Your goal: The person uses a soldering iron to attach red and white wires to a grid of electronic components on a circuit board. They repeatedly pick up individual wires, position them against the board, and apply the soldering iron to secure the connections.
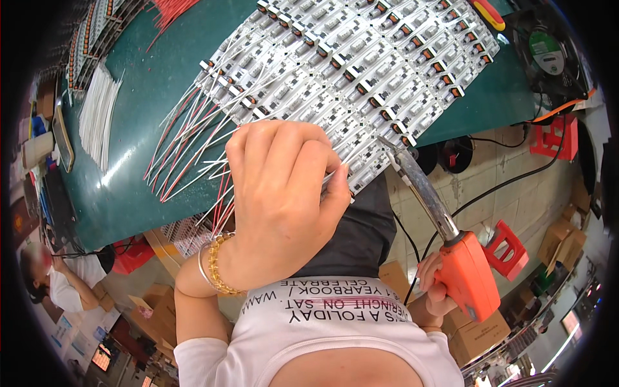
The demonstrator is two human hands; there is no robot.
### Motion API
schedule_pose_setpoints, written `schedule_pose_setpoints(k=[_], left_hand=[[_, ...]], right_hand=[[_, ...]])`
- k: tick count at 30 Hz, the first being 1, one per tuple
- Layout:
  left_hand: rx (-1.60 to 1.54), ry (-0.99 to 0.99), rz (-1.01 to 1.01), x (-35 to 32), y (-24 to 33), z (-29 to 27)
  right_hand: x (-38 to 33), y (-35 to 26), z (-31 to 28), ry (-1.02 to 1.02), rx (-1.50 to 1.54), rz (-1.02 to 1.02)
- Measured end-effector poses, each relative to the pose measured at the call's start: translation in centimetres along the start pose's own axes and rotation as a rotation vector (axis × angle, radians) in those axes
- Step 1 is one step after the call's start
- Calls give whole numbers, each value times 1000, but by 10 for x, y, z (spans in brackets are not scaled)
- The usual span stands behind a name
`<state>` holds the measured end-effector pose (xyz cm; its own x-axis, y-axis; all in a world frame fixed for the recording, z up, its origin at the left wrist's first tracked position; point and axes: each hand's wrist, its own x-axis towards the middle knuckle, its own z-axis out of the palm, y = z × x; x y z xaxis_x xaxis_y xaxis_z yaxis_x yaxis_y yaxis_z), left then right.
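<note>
A large panel of small white circuit boards (348, 84), set with grey and orange-marked components, lies slanted on the green table. My left hand (280, 187) is bent over the panel's near corner, thumb and forefinger pinched on a thin white wire whose end is mostly hidden by the fingers. Red and white wires (184, 145) fan out from the panel's left edge, some passing behind this hand. My right hand (433, 284) grips an orange-red soldering gun (474, 274) from the side. Its metal barrel points up and left, with the tip at the panel's near right edge.
A bundle of white wires (98, 116) and some red wires (171, 9) lie on the green table (138, 77). A black fan (545, 51) stands right of the panel, near a red-yellow handle (491, 14). Dark cables cross the floor by a red stool (558, 137). Another person (71, 287) sits far left.
</note>
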<state>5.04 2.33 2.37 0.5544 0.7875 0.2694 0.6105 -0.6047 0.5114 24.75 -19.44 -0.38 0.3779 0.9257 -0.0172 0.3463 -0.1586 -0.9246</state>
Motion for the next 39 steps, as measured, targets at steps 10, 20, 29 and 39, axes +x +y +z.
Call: schedule_pose_setpoints(k=[10,20,29,39], left_hand=[[18,6,12,0,-1,0],[-27,-31,65,7,7,-7],[-65,-147,73,14,8,-5],[-65,-135,83,14,6,-3]], right_hand=[[3,1,8,23,264,-51],[-1,-3,6,49,371,22],[-5,0,-4,17,210,2],[-10,3,-6,58,123,-8]])
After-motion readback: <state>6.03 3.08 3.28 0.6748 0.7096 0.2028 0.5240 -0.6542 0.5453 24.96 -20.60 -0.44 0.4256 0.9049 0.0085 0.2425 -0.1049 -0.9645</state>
